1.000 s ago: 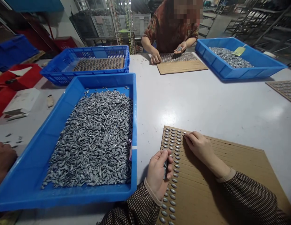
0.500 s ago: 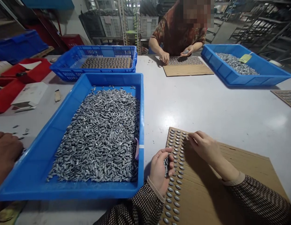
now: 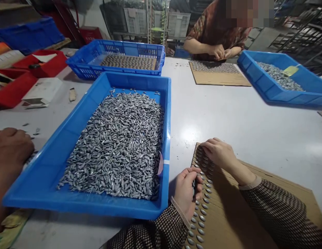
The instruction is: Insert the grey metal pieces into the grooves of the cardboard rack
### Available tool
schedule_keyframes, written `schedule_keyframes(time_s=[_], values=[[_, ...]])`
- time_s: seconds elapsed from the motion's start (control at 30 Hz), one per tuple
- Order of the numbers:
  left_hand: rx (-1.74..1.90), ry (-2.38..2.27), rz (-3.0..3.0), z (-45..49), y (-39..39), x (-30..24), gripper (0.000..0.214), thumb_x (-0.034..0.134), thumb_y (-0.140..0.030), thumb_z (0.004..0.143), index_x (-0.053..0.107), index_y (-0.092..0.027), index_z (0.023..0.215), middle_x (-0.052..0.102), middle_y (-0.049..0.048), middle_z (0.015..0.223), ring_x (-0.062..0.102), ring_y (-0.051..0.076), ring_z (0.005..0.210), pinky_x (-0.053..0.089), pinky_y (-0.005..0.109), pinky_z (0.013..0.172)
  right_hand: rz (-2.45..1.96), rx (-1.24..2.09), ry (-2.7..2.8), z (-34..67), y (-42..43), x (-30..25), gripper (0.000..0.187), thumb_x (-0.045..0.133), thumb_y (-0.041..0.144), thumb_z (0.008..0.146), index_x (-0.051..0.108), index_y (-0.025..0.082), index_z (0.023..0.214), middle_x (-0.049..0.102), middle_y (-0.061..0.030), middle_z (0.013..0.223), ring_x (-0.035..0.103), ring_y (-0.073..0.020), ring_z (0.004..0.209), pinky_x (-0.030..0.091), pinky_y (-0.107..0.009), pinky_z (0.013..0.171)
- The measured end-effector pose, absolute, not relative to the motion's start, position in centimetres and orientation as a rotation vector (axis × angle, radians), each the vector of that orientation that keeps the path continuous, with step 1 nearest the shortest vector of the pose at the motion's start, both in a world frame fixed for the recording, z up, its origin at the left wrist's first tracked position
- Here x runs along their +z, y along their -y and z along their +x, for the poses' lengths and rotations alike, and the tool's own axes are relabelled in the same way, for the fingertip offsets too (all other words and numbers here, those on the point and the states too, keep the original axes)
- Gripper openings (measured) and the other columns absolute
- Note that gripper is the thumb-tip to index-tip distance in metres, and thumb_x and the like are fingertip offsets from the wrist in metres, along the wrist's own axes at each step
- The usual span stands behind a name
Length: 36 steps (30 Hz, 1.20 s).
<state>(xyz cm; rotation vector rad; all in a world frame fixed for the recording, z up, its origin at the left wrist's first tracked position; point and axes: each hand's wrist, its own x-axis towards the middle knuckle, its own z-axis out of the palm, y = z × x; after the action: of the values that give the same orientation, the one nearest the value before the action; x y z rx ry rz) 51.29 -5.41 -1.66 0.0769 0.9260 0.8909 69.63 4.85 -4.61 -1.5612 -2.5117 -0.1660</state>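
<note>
Leftward along the far edge of the cardboard sheet (image 3: 220, 224) goes the right hand (image 3: 220, 154), and across the table the co-worker's hands (image 3: 218, 52) have come together. Nearest, at five o'clock, the left hand (image 3: 185, 190) has its fingers curled around some grey pieces (image 3: 194, 186), smooth, glossy and pointed at both ends. Just beside it, matching pieces lie in columns on the ribbed brown sheet at four o'clock. The right fingers are bunched over the sheet's far left corner; whether they pinch a piece cannot be told. At eight o'clock, a smooth blue tray (image 3: 85, 207) holds a loose heap (image 3: 119, 145) of such pieces. Farther, at eleven o'clock, stands a slotted blue basket (image 3: 85, 69).
</note>
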Motion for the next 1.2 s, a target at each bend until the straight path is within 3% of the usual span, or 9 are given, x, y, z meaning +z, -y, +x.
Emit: schedule_keyframes(time_s=[0.4, 1.0, 1.2], values=[[0.888, -0.927, 0.081, 51.3, 5.4, -1.4, 0.023, 0.059, -0.024, 0.075, 0.051, -0.017, 0.096, 0.055, -0.0008, 0.069, 0.043, 0.006, 0.05, 0.022, 0.017, 0.04, -1.52, -0.257, 2.641, 68.9, -5.0, -4.2, 0.03, 0.044, 0.011, 0.089, 0.067, 0.02, 0.073, 0.065, -0.0073, 0.073, 0.053, -0.0198, 0.071, 0.032, -0.032, 0.057], [0.918, -0.891, 0.125, 51.4, 5.8, -2.0, 0.024, 0.064, -0.03, 0.076, 0.053, -0.016, 0.093, 0.053, -0.0016, 0.069, 0.043, 0.006, 0.051, 0.023, 0.016, 0.04, -1.601, -0.216, 2.615, 68.8, -5.0, -3.7, 0.032, 0.04, 0.017, 0.092, 0.069, 0.019, 0.08, 0.066, -0.0069, 0.075, 0.054, -0.0173, 0.069, 0.027, -0.027, 0.051], [0.921, -0.894, 0.118, 51.4, 5.9, -2.1, 0.024, 0.064, -0.029, 0.075, 0.053, -0.016, 0.093, 0.053, -0.0017, 0.068, 0.043, 0.006, 0.051, 0.023, 0.017, 0.04, -1.581, -0.198, 2.636, 68.8, -5.3, -3.9, 0.03, 0.042, 0.015, 0.089, 0.067, 0.019, 0.074, 0.065, -0.0076, 0.073, 0.054, -0.0173, 0.068, 0.026, -0.028, 0.052]])
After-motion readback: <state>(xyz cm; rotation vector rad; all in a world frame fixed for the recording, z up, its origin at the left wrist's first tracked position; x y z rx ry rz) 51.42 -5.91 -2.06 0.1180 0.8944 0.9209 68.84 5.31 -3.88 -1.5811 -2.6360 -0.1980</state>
